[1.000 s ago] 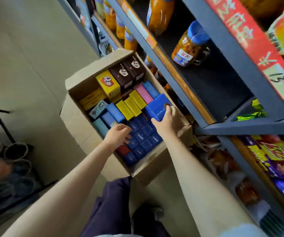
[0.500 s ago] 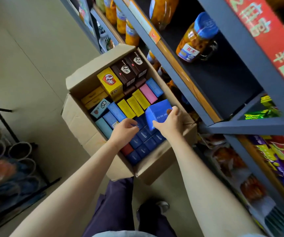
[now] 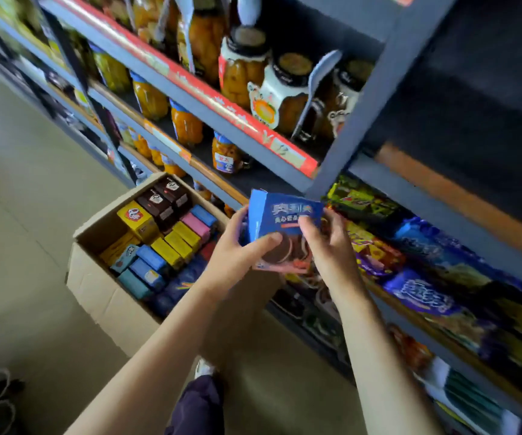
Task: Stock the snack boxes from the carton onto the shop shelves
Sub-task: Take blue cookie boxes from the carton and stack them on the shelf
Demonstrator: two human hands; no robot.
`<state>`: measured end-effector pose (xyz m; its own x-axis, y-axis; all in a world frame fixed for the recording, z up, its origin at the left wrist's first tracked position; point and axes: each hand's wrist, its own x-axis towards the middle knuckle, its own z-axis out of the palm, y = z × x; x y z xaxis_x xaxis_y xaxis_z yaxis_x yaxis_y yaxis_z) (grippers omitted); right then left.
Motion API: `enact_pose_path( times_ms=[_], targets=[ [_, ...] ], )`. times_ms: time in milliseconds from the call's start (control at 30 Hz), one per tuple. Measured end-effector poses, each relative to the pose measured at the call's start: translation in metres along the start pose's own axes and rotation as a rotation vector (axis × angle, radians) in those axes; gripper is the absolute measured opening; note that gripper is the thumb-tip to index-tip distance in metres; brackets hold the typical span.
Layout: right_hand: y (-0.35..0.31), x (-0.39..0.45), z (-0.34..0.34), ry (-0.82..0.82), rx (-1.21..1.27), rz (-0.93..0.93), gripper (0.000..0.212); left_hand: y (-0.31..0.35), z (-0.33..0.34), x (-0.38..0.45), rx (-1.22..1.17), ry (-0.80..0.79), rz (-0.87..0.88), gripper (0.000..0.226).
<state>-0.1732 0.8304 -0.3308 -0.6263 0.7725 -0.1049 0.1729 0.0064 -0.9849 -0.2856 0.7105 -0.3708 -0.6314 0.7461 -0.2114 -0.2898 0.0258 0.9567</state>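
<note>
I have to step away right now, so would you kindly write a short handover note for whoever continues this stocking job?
Left hand and right hand: both grip one blue cookie box, held up in front of the shelves, above the carton's right edge.
Carton: open on the floor beside the shelves, with many snack boxes inside, yellow, pink, brown and blue.
Done: this one box is out of the carton.
Left: set it on a shelf, then shelve the remaining boxes.

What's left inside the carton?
The carton holds yellow, pink, light blue, dark brown and dark blue snack boxes. Both forearms cover its near right corner; lower layers can't be seen.
</note>
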Motion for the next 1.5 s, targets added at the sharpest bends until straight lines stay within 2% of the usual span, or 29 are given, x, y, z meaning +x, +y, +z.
enact_pose_path(
  times_ms=[67, 233, 333, 433, 600, 700, 833, 933, 1033, 1133, 1300, 1400, 1500],
  targets=[
    [-0.032, -0.033, -0.044, -0.014, 0.035, -0.096, 0.049, 0.03, 0.05, -0.025, -0.079, -0.076, 0.087, 0.077],
    [-0.108, -0.116, -0.167, 0.047, 0.082, -0.396, 0.034, 0.104, 0.184, -0.098, -0.16, -0.168, 0.375, 0.085],
    [-0.15, -0.157, -0.237, 0.077, 0.062, -0.56, 0.044, 0.143, 0.259, -0.137, -0.168, -0.244, 0.565, 0.068],
    [-0.182, -0.184, -0.296, 0.219, 0.057, -0.703, 0.056, 0.179, 0.323, -0.164, -0.17, -0.302, 0.71, 0.061],
    [-0.233, -0.22, -0.367, 0.429, 0.078, -0.87, 0.05, 0.235, 0.406, -0.197, -0.09, -0.471, 0.849, 0.053],
    [-0.254, -0.239, -0.404, 0.484, 0.034, -0.891, 0.054, 0.258, 0.443, -0.211, -0.034, -0.58, 0.878, 0.046],
    [-0.27, -0.254, -0.445, 0.525, -0.027, -0.859, 0.078, 0.267, 0.482, -0.222, -0.006, -0.697, 0.865, 0.048],
    [-0.275, -0.255, -0.464, 0.555, -0.07, -0.827, 0.08, 0.266, 0.503, -0.223, -0.007, -0.736, 0.856, 0.046],
    [-0.282, -0.245, -0.48, 0.605, -0.16, -0.783, 0.074, 0.27, 0.519, -0.217, -0.009, -0.709, 0.88, 0.044],
    [-0.295, -0.232, -0.49, 0.651, -0.229, -0.815, 0.072, 0.28, 0.529, -0.207, -0.013, -0.674, 0.911, 0.046],
    [-0.306, -0.222, -0.501, 0.613, -0.23, -0.838, 0.068, 0.292, 0.535, -0.183, 0.042, -0.631, 0.983, 0.047],
    [-0.299, -0.223, -0.52, 0.643, -0.218, -0.785, 0.068, 0.289, 0.54, -0.168, 0.07, -0.534, 0.994, 0.043],
    [-0.29, -0.231, -0.545, 0.666, -0.201, -0.676, 0.053, 0.283, 0.547, -0.154, 0.193, -0.374, 1.059, 0.049]
  ],
)
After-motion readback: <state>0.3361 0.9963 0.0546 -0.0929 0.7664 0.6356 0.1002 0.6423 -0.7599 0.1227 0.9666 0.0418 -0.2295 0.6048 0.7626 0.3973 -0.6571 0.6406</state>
